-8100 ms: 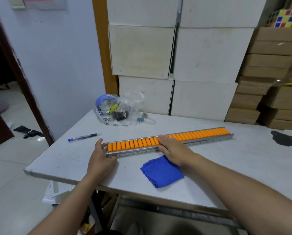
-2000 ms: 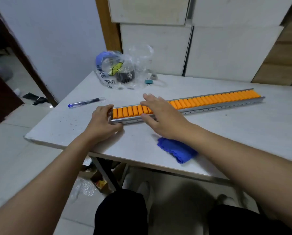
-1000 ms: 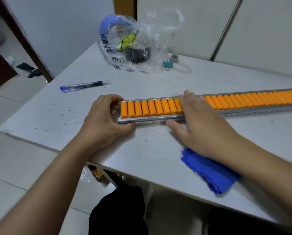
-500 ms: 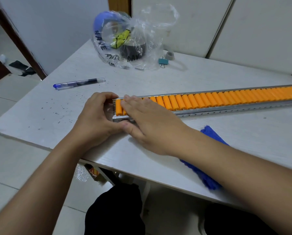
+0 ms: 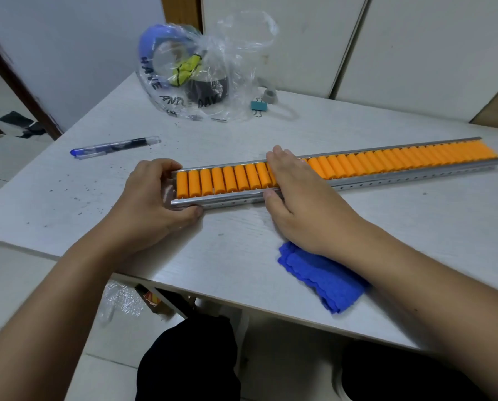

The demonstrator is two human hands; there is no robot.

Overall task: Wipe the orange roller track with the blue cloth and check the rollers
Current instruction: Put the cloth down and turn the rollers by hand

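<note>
Left hand [image 5: 152, 198] grips the end of the long orange roller track [image 5: 357, 167] — right hand [image 5: 297, 198] lies open, flat across its rollers; folded blue cloth [image 5: 326, 282] lies loose on the white worktop [image 5: 415, 241].

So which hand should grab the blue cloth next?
Probably the right hand. It lies flat on the rollers, free, with the cloth just under its wrist. The left hand is gripping the end of the track, steadying it.
</note>
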